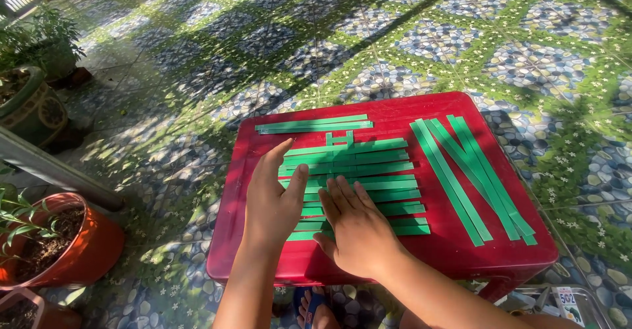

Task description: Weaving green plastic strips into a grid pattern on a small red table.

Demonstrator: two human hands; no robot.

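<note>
I see a mat of green paper strips (359,181) lying flat at the middle of the red table (395,108), the horizontal strips side by side, with one short vertical strip at its 12 o'clock edge. My left hand (273,200) lies open on the mat's 9 o'clock side, fingers straight. My right hand (359,230) is also open, palm down at 6 o'clock, gripping nothing. Loose long strips (471,177) wait at 3 o'clock, and two more strips (315,125) at 11 o'clock. I think the risk is sliding: if one palm pushes sideways, the unfixed strips may shift and lose their alignment. Clay pots (62,240) stand at 9 o'clock on the floor.
</note>
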